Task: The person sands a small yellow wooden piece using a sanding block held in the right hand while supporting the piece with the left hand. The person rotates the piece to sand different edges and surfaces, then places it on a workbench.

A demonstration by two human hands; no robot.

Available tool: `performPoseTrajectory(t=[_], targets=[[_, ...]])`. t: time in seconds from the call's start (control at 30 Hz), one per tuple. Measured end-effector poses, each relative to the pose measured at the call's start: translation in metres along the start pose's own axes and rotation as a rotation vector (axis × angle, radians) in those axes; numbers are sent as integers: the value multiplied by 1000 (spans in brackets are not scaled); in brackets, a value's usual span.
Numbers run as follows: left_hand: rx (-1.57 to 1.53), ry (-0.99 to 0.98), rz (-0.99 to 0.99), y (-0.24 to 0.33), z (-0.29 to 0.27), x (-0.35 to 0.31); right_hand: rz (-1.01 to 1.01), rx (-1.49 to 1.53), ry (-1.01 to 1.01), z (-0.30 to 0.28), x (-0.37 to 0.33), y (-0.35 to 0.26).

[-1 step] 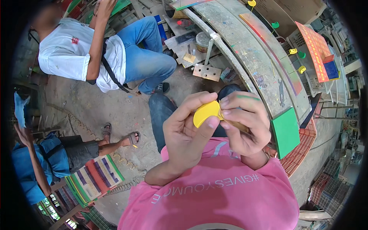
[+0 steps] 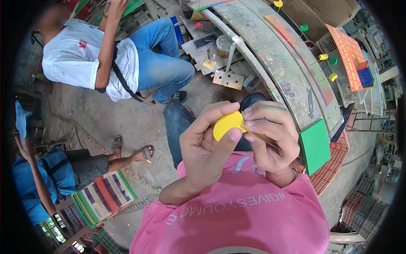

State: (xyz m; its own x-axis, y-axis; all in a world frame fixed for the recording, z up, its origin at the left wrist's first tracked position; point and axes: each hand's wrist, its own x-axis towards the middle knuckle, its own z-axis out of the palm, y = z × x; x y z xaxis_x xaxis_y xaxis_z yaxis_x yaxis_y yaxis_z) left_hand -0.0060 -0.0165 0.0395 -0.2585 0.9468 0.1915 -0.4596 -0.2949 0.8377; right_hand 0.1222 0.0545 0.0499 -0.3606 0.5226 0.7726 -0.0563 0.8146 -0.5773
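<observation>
Beside a paint-flecked workbench, at its left, a left hand pinches a curved yellow piece between thumb and fingers. The right hand, fingers curled narrow at the piece's right end, closes around a slim brownish item, mostly hidden; whether the two join cannot be told.

There's a piece between the person's left hand and right hand, a workbench ahead to the right with a board at its near end, and a co-worker ahead to the left.
</observation>
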Motion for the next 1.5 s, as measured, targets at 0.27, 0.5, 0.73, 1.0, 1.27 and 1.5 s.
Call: performPoseTrajectory(t=[0.27,0.5,0.73,1.0,1.27,1.5], targets=[[70,-6,57,2,-2,-1,-168,-69,7,3,-4,4],[79,-8,74,2,-2,-4,-221,-110,34,2,-7,10],[80,-5,78,1,0,-2,-253,-53,7,2,-9,8],[107,-21,108,-1,0,-1,-268,-29,22,2,-10,10],[84,-20,95,-2,1,1,-257,-60,15,0,-7,10],[106,-28,94,-2,-1,3,-286,-7,27,2,-8,13]])
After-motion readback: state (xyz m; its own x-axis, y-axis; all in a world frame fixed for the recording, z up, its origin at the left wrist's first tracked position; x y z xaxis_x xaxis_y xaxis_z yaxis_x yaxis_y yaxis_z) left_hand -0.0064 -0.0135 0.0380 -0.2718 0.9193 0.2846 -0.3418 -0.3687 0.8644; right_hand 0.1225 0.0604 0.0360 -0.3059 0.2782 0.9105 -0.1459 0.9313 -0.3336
